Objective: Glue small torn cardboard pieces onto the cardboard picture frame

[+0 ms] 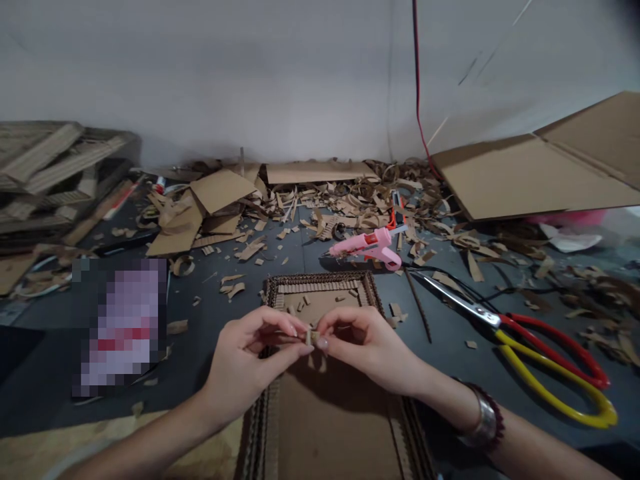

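My left hand (pixel 250 360) and my right hand (pixel 367 343) meet over a cardboard tray (pixel 335 433) with raised corrugated edges. Thumb and finger of each hand pinch a small cardboard piece (pixel 309 335) between them. Fingertips cover part of it, so its full shape is hidden. Several tiny rolled bits of cardboard (pixel 301 305) lie inside the tray at its far end. Just beyond the tray rests a pink glue gun (pixel 365 245), its nozzle pointing left. On the right lie large scissors (pixel 493 320) with one red and one yellow handle, blades toward the glue gun.
Cardboard scraps and curled strips (pixel 340 200) cover the back of the dark table by the wall. A folded cardboard sheet (pixel 540 170) stands at the back right. Stacked cardboard frames (pixel 55 167) sit at the far left. A blurred purple shape (pixel 125 320) lies left of the tray.
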A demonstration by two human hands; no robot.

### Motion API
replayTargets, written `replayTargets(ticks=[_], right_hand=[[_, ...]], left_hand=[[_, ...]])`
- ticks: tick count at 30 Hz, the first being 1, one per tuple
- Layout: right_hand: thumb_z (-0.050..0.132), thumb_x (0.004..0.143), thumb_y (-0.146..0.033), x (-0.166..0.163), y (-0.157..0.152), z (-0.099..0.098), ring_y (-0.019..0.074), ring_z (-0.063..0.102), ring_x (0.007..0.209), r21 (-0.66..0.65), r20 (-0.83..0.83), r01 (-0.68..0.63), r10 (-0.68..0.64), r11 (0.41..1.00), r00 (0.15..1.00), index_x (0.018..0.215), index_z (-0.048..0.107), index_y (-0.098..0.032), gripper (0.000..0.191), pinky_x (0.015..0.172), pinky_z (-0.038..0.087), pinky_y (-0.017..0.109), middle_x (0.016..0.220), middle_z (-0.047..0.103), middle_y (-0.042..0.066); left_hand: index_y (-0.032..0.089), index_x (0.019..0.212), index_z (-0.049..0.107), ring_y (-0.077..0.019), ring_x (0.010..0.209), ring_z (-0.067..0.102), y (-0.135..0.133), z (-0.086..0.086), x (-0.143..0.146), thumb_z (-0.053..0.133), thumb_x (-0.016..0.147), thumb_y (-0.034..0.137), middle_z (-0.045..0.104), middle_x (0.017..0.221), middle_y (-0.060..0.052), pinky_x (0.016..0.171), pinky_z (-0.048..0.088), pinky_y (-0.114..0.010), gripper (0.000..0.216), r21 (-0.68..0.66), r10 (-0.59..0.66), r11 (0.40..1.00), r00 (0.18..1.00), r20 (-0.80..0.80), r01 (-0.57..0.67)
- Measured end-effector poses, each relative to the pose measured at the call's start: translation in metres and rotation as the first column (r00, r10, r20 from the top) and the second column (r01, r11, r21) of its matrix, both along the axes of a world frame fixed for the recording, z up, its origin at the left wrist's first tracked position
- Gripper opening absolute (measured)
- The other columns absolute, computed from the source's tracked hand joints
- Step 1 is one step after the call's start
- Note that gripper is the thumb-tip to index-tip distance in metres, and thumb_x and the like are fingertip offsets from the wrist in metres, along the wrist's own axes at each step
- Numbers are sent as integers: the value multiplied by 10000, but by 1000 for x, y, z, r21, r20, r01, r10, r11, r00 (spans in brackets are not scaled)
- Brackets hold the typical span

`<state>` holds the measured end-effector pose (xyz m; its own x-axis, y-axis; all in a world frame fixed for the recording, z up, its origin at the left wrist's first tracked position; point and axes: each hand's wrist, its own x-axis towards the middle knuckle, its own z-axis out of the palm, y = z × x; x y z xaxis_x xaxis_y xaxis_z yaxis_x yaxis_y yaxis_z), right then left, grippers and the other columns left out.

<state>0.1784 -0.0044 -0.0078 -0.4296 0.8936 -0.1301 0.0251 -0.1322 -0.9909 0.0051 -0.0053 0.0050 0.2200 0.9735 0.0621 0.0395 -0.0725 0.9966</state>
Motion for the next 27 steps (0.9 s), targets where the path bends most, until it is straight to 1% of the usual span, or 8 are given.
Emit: replayTargets(ticks=[3,7,10,14,21,27], right_hand=[[599,736,-356,0,0,0,92,466,543,-42,-18,-1,1,999,1000,710,587,-155,202,525,382,217,600,519,-21],[603,741,-352,1,0,0,90,468,563,-60,-43,-12,10,998,999,712,613,-146,208,538,382,213,617,543,-12],[597,751,-357,1,1,1,86,477,562,-70,-61,-40,35,997,998,720,631,-142,220,545,388,213,625,565,-6],[603,742,-389,1,3,1,91,484,564,-71,-53,-39,35,997,998,732,641,-139,253,558,394,224,617,577,-3],[619,729,-376,2,4,0,79,476,543,-83,-86,-34,27,996,996,709,628,-139,237,544,389,210,597,557,-19],[641,696,-436,2,5,0,82,473,540,-114,-97,-36,25,993,995,687,630,-145,291,551,391,216,579,552,-22]], left_hand=[[168,629,564,-119,651,660,0,0,-1,678,596,12,688,689,-1,624,547,-174,196,30,2,1000,1000,-27,-1],[171,619,564,-130,659,665,0,1,-1,681,596,18,698,698,-8,628,550,-189,194,47,5,999,999,-53,-2],[177,617,558,-125,665,670,0,1,0,669,606,17,703,703,-1,630,552,-183,195,26,-2,1000,999,-38,3],[176,623,558,-123,665,673,0,0,0,662,611,21,705,712,-1,631,557,-179,187,0,0,1000,1000,-16,0],[174,622,558,-112,662,675,0,0,2,655,612,13,708,711,6,627,562,-166,189,-30,-13,999,1000,10,13],[169,625,551,-130,654,677,-1,2,2,654,614,25,709,708,-10,619,571,-190,177,-49,-14,999,1000,1,14]])
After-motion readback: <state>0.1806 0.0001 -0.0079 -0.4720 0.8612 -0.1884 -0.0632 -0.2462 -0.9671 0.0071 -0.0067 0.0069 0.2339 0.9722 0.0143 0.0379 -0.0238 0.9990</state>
